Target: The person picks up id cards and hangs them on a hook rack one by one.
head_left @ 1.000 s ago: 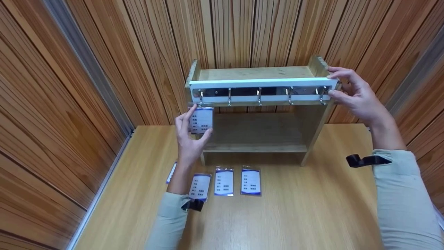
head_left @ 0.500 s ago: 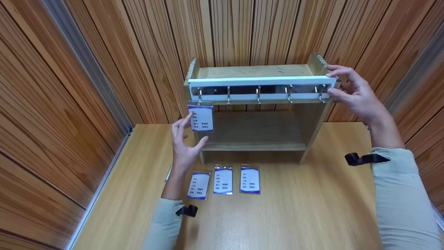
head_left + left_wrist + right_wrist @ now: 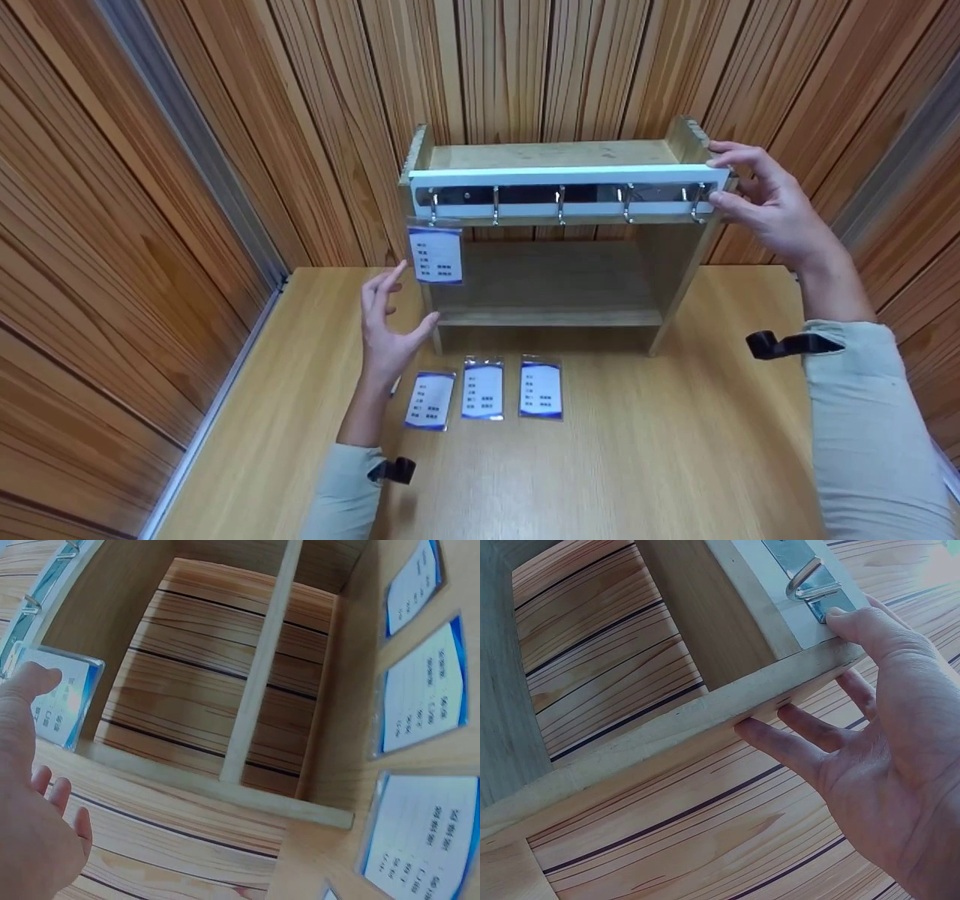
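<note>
A white hook rack [image 3: 525, 177] with several metal hooks runs along the top front of a small wooden shelf [image 3: 555, 319]. From its leftmost hook hangs a plastic-sleeved badge card [image 3: 436, 256], printed side facing out. My left hand [image 3: 386, 349] is just below and left of that card, holding nothing, its fingers and thumb spread apart. At the other end, my right hand [image 3: 772, 199] grips the rack's right end. In the right wrist view the thumb presses on the metal strip beside a hook [image 3: 814, 586], while other fingers lie against the shelf's side panel [image 3: 667, 716].
Three more cards lie in a row on the table in front of the shelf: a left card [image 3: 430, 400], a middle card [image 3: 482, 388] and a right card [image 3: 541, 388]. Another card is mostly hidden behind my left wrist. Wood-panelled walls [image 3: 502, 67] stand behind and beside the table [image 3: 600, 465].
My left hand has let go of the card and drawn back down and left, leaving it hanging on the leftmost hook. The right hand stays on the rack's end.
</note>
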Action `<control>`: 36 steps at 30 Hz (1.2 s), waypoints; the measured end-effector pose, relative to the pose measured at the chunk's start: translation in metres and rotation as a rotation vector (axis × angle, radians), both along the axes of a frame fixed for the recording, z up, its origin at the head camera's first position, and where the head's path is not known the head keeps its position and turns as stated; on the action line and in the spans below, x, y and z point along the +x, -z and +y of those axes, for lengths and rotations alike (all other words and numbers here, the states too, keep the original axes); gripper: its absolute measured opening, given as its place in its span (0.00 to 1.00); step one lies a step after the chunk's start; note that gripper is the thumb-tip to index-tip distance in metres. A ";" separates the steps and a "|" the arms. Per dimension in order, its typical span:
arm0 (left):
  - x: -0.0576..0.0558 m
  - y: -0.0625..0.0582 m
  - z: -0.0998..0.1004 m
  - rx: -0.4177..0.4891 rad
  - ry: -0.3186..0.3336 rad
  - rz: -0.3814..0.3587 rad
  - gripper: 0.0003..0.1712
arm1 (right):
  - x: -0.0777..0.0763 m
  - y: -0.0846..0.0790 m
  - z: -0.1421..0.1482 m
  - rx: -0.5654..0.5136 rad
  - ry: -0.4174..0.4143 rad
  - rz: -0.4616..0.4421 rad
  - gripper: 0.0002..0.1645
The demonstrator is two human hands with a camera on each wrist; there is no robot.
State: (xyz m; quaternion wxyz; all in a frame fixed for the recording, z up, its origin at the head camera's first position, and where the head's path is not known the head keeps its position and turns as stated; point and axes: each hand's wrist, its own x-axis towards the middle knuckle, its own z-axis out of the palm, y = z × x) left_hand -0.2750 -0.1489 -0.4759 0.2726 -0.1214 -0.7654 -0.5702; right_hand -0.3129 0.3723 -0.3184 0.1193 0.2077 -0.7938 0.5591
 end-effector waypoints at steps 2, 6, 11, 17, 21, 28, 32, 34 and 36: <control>0.001 0.003 -0.003 -0.003 -0.006 -0.007 0.46 | 0.000 0.000 0.000 0.008 0.009 -0.001 0.28; 0.002 0.009 -0.011 -0.013 -0.017 -0.026 0.47 | -0.001 -0.002 0.000 0.012 0.006 0.008 0.28; 0.004 0.014 -0.025 -0.017 -0.036 -0.062 0.47 | -0.001 -0.005 0.000 0.020 0.002 0.015 0.28; 0.008 0.022 -0.040 -0.030 -0.065 -0.092 0.47 | 0.001 -0.006 -0.001 0.041 0.021 0.009 0.28; 0.011 0.027 -0.049 -0.025 -0.084 -0.104 0.47 | 0.002 -0.004 -0.003 0.088 0.062 0.006 0.28; 0.011 0.033 -0.061 -0.069 -0.100 -0.172 0.48 | 0.002 -0.002 -0.002 0.090 0.068 0.002 0.28; 0.009 0.033 -0.066 -0.138 -0.097 -0.226 0.50 | 0.003 -0.003 -0.003 0.114 0.098 -0.007 0.28; 0.009 0.033 -0.066 -0.177 -0.099 -0.265 0.52 | 0.003 -0.003 -0.004 0.124 0.102 -0.006 0.28; 0.008 0.033 -0.067 -0.219 -0.102 -0.311 0.55 | 0.003 -0.003 -0.004 0.127 0.098 -0.001 0.28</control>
